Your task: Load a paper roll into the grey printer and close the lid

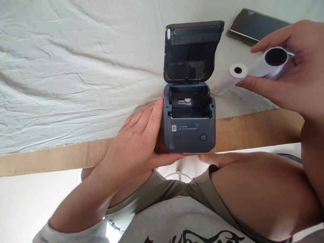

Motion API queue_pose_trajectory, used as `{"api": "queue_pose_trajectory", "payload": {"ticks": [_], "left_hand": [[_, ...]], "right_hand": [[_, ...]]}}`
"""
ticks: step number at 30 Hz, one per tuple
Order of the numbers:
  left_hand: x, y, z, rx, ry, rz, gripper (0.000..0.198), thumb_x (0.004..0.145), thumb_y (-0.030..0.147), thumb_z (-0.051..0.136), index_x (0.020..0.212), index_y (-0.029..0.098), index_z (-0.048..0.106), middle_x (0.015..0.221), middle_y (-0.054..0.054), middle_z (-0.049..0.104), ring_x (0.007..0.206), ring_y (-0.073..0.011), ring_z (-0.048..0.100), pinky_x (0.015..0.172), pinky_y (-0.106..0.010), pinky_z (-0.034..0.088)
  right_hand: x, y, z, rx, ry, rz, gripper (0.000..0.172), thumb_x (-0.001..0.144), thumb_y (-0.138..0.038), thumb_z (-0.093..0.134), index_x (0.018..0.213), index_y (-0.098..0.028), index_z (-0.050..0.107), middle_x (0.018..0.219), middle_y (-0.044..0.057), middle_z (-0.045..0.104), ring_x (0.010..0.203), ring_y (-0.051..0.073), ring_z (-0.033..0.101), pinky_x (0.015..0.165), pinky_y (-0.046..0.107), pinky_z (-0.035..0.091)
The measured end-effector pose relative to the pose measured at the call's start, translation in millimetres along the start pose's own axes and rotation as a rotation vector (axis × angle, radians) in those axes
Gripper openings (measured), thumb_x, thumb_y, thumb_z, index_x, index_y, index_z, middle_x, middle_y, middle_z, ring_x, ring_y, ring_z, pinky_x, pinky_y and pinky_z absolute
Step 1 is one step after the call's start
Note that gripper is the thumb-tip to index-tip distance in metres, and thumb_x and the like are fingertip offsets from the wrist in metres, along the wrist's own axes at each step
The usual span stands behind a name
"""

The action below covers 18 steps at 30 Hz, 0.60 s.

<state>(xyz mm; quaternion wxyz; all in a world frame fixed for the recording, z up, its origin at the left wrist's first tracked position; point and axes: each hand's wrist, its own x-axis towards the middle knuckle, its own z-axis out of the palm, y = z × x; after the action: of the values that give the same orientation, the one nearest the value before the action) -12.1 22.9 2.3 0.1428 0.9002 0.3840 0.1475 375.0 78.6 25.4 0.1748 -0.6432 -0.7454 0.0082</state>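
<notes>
A small dark grey label printer [189, 130] stands at the table's near edge with its lid [192, 50] swung up and the paper bay empty. My left hand [141, 138] grips the printer's left side, thumb under its front. My right hand [291, 81] is raised to the right of the printer and is closed on a white paper roll [269, 62] with a wide hollow core. A second white paper roll [231, 78] lies on the cloth just below and left of that hand.
A crumpled white cloth [76, 74] covers the table, with a bare wooden edge [50, 158] nearest me. A dark phone [255, 25] lies face up at the back right. My knees and grey shirt [177, 219] fill the bottom of the view.
</notes>
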Motion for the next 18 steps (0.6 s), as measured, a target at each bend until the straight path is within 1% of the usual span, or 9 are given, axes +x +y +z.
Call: {"api": "queue_pose_trajectory", "payload": {"ticks": [2,4,6,9,11,13,14,16,18], "left_hand": [[-0.5,-0.6,-0.4,-0.007,-0.012,-0.012,0.135,0.099,0.083,0.085,0.194,0.02,0.013,0.187,-0.026,0.054,0.171,-0.0495,0.059,0.139,-0.066,0.055],[-0.9,-0.9,-0.8,-0.013,-0.015,-0.017,0.136,0.098,0.086,0.084,0.194,0.023,0.012,0.188,-0.024,0.054,0.17,-0.0495,0.059,0.138,-0.066,0.056],[-1.0,-0.6,-0.8,-0.01,-0.013,-0.02,0.13,0.102,0.09,0.076,0.194,0.022,0.014,0.187,-0.024,0.056,0.169,-0.048,0.062,0.137,-0.065,0.057],[-0.7,1.0,-0.5,0.01,0.01,-0.033,0.127,0.104,0.093,0.069,0.192,0.016,0.02,0.183,-0.026,0.06,0.167,-0.0468,0.064,0.137,-0.062,0.058],[-0.4,2.1,-0.4,0.02,0.013,-0.034,0.129,0.102,0.092,0.074,0.191,0.015,0.022,0.182,-0.027,0.06,0.166,-0.0473,0.064,0.136,-0.062,0.058],[-0.2,3.5,-0.3,0.021,0.006,-0.026,0.133,0.099,0.088,0.082,0.191,0.015,0.022,0.183,-0.028,0.059,0.167,-0.0484,0.064,0.136,-0.062,0.058],[0.0,4.3,-0.1,0.02,0.005,-0.024,0.134,0.098,0.085,0.086,0.191,0.015,0.021,0.183,-0.027,0.059,0.167,-0.0485,0.063,0.136,-0.062,0.058],[0.7,6.1,0.4,0.009,0.021,-0.031,0.132,0.098,0.081,0.088,0.191,0.017,0.021,0.184,-0.026,0.059,0.169,-0.0476,0.062,0.137,-0.061,0.057],[1.5,7.3,0.8,-0.013,0.042,-0.047,0.125,0.102,0.082,0.083,0.191,0.019,0.021,0.183,-0.024,0.06,0.169,-0.0453,0.062,0.138,-0.06,0.056]], "right_hand": [[0.9,-3.5,-0.5,0.001,-0.022,-0.048,0.063,0.096,-0.082,0.084,0.139,-0.037,0.078,0.115,0.009,0.08,0.121,0.034,0.08,0.096,0.054,0.06],[1.2,-4.0,0.0,-0.001,-0.022,-0.093,0.059,0.101,-0.081,0.077,0.139,-0.037,0.078,0.121,0.01,0.08,0.134,0.036,0.078,0.107,0.057,0.061],[1.7,-2.7,1.1,0.005,-0.031,-0.117,0.059,0.105,-0.083,0.069,0.139,-0.035,0.079,0.126,0.01,0.079,0.136,0.034,0.077,0.111,0.056,0.06],[3.7,-1.2,2.8,0.008,-0.062,-0.099,0.06,0.105,-0.083,0.065,0.134,-0.033,0.08,0.121,0.01,0.078,0.128,0.029,0.076,0.108,0.052,0.06],[4.9,-1.9,3.1,0.006,-0.08,-0.074,0.055,0.104,-0.08,0.068,0.129,-0.032,0.079,0.116,0.009,0.078,0.124,0.028,0.075,0.104,0.051,0.059],[4.9,-3.5,3.2,0.011,-0.104,-0.031,0.052,0.104,-0.078,0.069,0.127,-0.032,0.078,0.103,0.007,0.076,0.111,0.025,0.075,0.097,0.048,0.057],[4.4,-4.2,3.3,0.02,-0.113,-0.005,0.054,0.104,-0.079,0.069,0.13,-0.032,0.076,0.095,0.005,0.074,0.101,0.023,0.074,0.093,0.047,0.056],[2.9,-4.9,4.2,0.031,-0.105,0.046,0.066,0.102,-0.088,0.067,0.138,-0.033,0.073,0.087,0.0,0.068,0.084,0.017,0.067,0.085,0.044,0.051],[1.7,-4.7,5.0,0.022,-0.064,0.08,0.077,0.097,-0.096,0.068,0.141,-0.034,0.071,0.091,-0.001,0.068,0.078,0.014,0.062,0.081,0.042,0.049]]}}
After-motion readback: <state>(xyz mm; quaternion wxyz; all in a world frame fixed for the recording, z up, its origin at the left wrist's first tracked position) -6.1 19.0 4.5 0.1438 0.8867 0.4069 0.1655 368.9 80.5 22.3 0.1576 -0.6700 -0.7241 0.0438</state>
